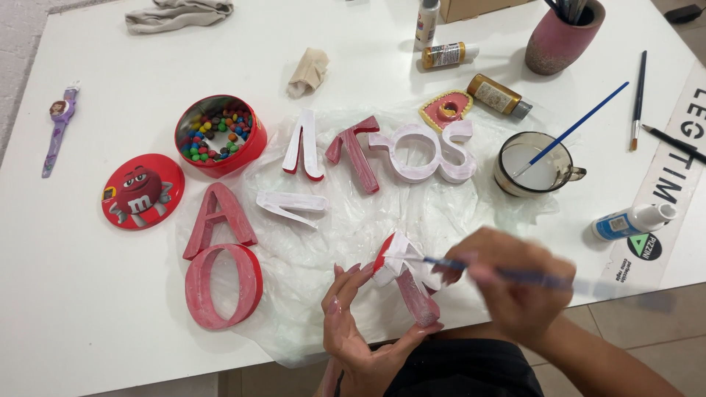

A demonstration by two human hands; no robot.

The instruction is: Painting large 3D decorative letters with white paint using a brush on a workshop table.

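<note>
White table (88,294), viewed from above. At far left a purple child's wristwatch (59,121) is laid flat. Next, a round red tin lid (142,192) is seen beside its open red tin (219,134), which is filled with coloured coated candies. Two red block letters, an A-shape (218,218) and a ring-shaped O (223,284), are set touching at the left edge of a crinkled clear plastic sheet (309,257). Further block letters, partly whitened (412,152), are spread across the sheet's upper part. At lower centre, a red letter partly coated white (403,276) is gripped from below by the left hand (360,331), fingers curled around its lower end, just above the table's near edge. A blue-handled paintbrush (507,273) is pinched in the closed right hand (515,283), blurred by motion, with its tip touching the held letter's white top. Further right, a smoked-glass mug of white paint (535,164) is noted with a blue brush standing in it. At far right a small blue-labelled paint bottle (632,220) is lying on its side.
</note>
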